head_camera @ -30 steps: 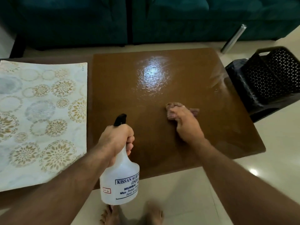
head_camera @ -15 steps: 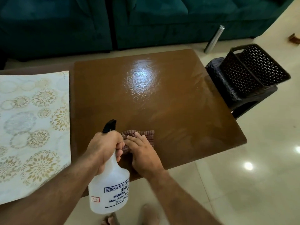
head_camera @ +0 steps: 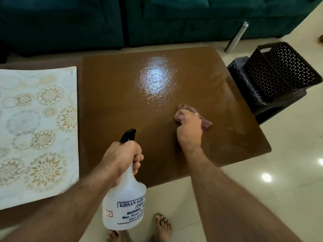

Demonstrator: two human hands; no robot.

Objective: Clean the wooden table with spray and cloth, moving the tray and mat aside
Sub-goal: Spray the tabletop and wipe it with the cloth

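Note:
The brown wooden table (head_camera: 122, 95) fills the middle, its top glossy and wet with a bright glare patch. My right hand (head_camera: 189, 130) grips a bunched pinkish checked cloth (head_camera: 206, 124) and presses it on the table's right half. My left hand (head_camera: 122, 158) holds the neck of a white spray bottle (head_camera: 124, 205) with a black nozzle, over the table's near edge. A floral patterned mat (head_camera: 35, 130) lies on the left end of the table.
A dark perforated plastic tray (head_camera: 283, 70) sits tilted on a black stool (head_camera: 244, 79) right of the table. A teal sofa (head_camera: 157, 20) runs along the back, with a chrome leg (head_camera: 236, 38). My bare feet (head_camera: 162, 226) stand on the pale tile floor.
My right hand swept the cloth from the right part of the table to the near edge beside the bottle, then back out to the right. The left hand keeps its hold on the bottle.

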